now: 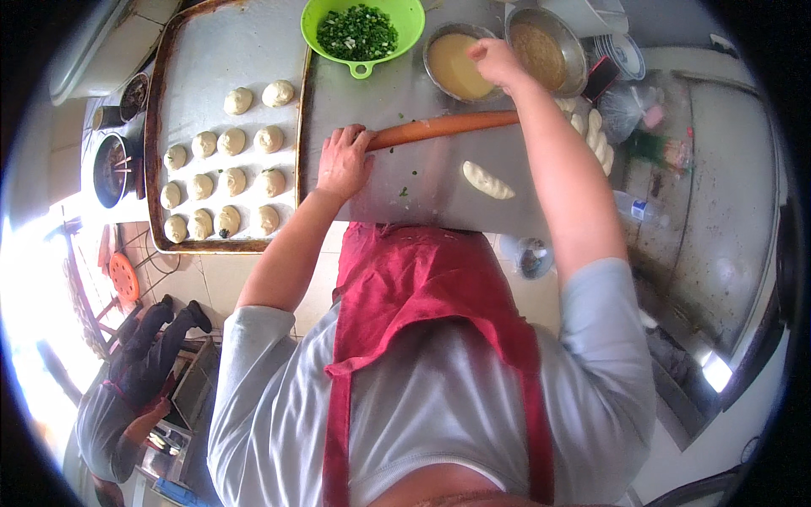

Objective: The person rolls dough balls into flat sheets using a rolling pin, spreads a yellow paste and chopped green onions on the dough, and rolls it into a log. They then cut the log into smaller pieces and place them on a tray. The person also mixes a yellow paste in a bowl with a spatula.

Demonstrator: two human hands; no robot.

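Note:
My left hand (345,161) grips the left end of a wooden rolling pin (443,128), which lies slantwise on the metal worktop (437,203). My right hand (499,62), fingers curled, is over a metal bowl of pale yellow liquid (455,63); whether it pinches anything is hidden. The right forearm passes over the pin's far end. Below the pin rests one elongated, ridged piece of dough (488,180). More dough strips (597,141) lie partly behind my right forearm.
A baking tray (301,127) at left bears several dough rounds (231,141). Chopped green onions fill a green plastic colander (362,63). Near the right hand are a bowl of brownish paste (538,54) and a phone (600,79). Another person (127,405) is at lower left.

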